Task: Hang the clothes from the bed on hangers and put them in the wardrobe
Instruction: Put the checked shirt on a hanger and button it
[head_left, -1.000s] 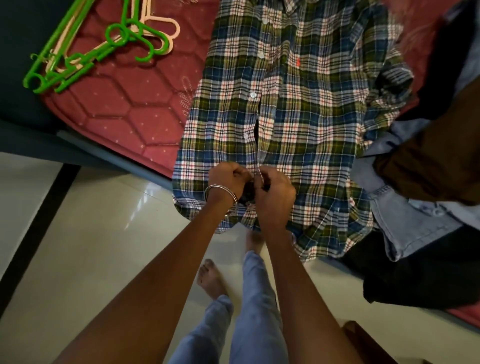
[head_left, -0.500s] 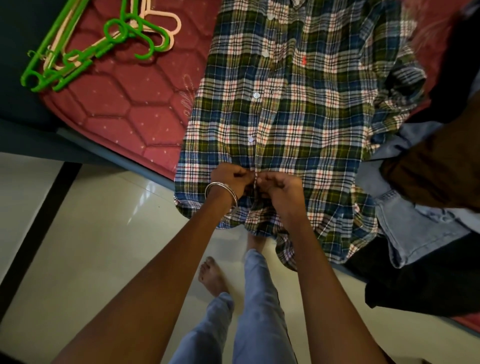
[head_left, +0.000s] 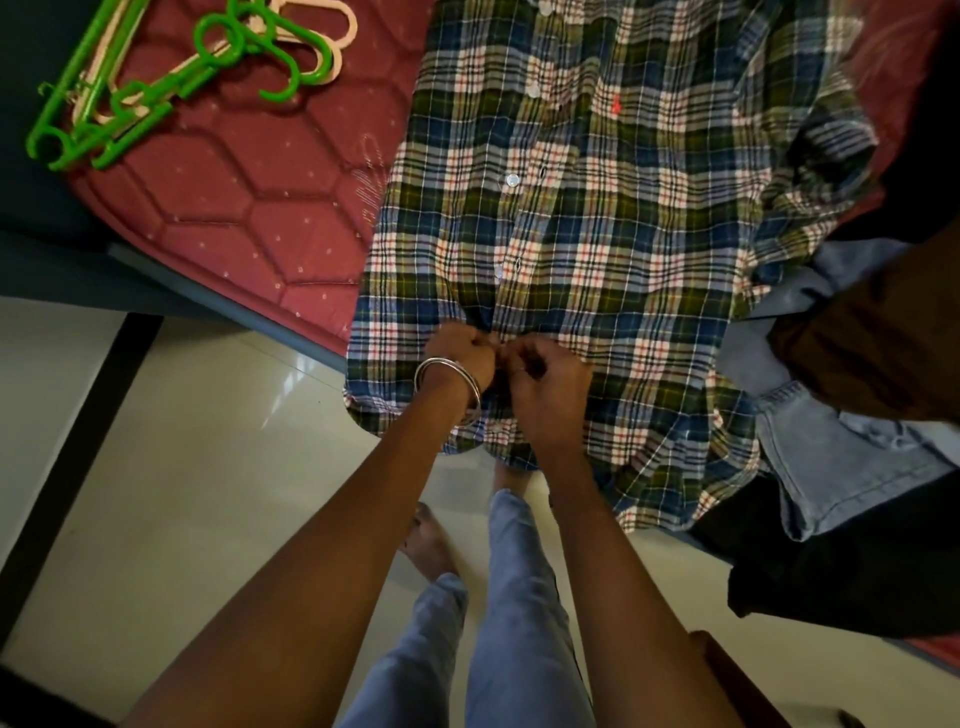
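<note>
A pale, glossy tiled floor (head_left: 171, 467) runs up to the near edge of a bed (head_left: 249, 208) whose maroon mattress is quilted in hexagons. Nearest, bare feet and blue trouser legs stand on the tiles. Just beyond, at the bed's near edge, both hands meet on the lower placket of a plaid shirt (head_left: 623, 249): the left hand (head_left: 460, 353), with thin metal bangles at the wrist, pinches one side of the front, and the right hand (head_left: 543, 387) curls on the other side, fingers bent tight around the cloth. The hem hangs over the edge toward the floor. The step in hand looks like fastening a low button; the next move likely calls for fetching a hanger and feeding it into the collar. The shirt is soft woven cotton in green, blue, white and red checks, with small pale buttons. Toward the right edge lie a denim garment (head_left: 831, 457) and dark brown cloth (head_left: 872, 332). At the far left corner rests a bundle of hangers (head_left: 156, 88), green and cream plastic, with rounded hooks.
</note>
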